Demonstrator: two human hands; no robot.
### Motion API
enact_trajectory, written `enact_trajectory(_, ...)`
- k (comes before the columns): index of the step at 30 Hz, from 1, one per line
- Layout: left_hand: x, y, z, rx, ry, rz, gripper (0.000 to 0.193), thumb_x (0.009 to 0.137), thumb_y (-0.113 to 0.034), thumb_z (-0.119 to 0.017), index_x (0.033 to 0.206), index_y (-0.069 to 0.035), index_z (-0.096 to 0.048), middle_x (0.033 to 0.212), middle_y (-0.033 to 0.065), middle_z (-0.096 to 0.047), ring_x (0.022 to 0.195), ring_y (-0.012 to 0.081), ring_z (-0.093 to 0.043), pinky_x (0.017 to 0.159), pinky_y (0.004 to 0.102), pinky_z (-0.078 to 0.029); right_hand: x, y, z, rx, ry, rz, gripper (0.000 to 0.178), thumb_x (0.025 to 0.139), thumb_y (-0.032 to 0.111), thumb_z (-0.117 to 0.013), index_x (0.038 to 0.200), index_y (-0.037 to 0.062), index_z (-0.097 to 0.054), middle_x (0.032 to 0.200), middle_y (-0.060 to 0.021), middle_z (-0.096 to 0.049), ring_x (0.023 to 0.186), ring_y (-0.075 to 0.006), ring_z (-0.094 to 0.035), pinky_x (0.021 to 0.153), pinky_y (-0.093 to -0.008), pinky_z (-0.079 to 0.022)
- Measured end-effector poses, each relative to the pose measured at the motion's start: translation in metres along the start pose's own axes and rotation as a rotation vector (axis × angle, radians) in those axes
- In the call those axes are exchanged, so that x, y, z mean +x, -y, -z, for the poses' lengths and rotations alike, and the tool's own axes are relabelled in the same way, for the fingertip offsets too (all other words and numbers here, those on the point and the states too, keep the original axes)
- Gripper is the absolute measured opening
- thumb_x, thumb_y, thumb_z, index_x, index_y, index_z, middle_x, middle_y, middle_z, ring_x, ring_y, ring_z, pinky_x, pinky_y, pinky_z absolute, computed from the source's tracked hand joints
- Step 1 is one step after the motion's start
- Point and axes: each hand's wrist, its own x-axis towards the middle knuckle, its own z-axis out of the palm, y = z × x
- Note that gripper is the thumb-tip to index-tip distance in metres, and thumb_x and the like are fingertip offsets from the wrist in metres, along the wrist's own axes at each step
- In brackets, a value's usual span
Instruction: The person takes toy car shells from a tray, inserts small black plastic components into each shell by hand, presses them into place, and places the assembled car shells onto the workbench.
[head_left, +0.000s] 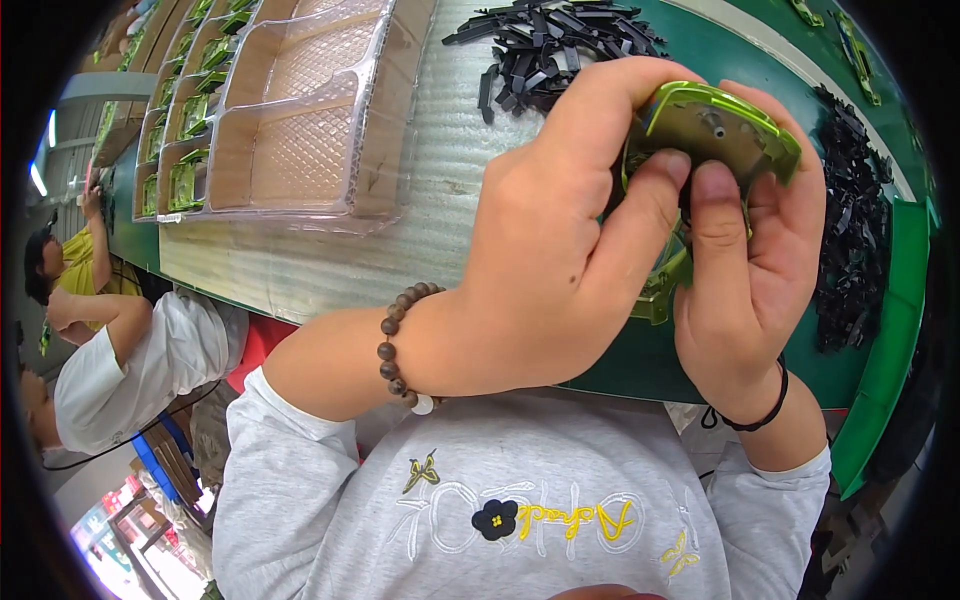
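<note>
A shiny lime-green plastic housing point(715, 118) with a curved rim is held up between my two hands, its dark inner face toward me. My left hand point(560, 215) grips its left side, fingers behind it and thumb pressed on the inner face. On the opposite side my right hand point(750, 250) wraps its fingers round the edge, the thumb beside the left one. Whatever lies under the two thumbtips is mostly hidden. More green plastic point(655, 290) shows below the thumbs; I cannot tell whether it belongs to the same piece.
A clear divided tray point(350, 150) stands at the left, with several green parts in its far-left compartments. Small black plastic pieces point(550, 45) lie heaped at the back, more point(850, 220) at the right. A green ledge point(890, 340) borders the right side. Other people point(130, 360) sit at far left.
</note>
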Motion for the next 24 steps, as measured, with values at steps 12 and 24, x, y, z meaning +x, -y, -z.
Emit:
enact_trajectory(12, -0.007, 0.0, -0.017, -0.071, -0.099, 0.028, 0.03, 0.083, 0.007, -0.043, 0.111, -0.002, -0.046, 0.089, 0.0125, -0.057, 0.079, 0.0199, -0.058, 0.07, 0.0291, -0.047, -0.005, 0.013, -0.008, -0.072, -0.111, -0.101, 0.031, 0.094, 0.001, -0.043, 0.125, -0.0011, -0.042, 0.111, -0.0103, -0.055, 0.101, -0.0136, -0.054, 0.088, -0.0243, -0.043)
enact_trajectory(24, 0.004, -0.002, -0.022, 0.013, -0.114, 0.053, 0.032, 0.083, 0.007, -0.04, 0.112, -0.004, -0.045, 0.092, 0.0131, -0.055, 0.083, 0.0215, -0.056, 0.074, 0.03, -0.046, 0.013, 0.001, -0.011, 0.035, -0.195, -0.048, 0.029, 0.088, -0.006, -0.045, 0.116, 0.0009, -0.048, 0.107, -0.0079, -0.056, 0.097, -0.0138, -0.054, 0.086, -0.0242, -0.043)
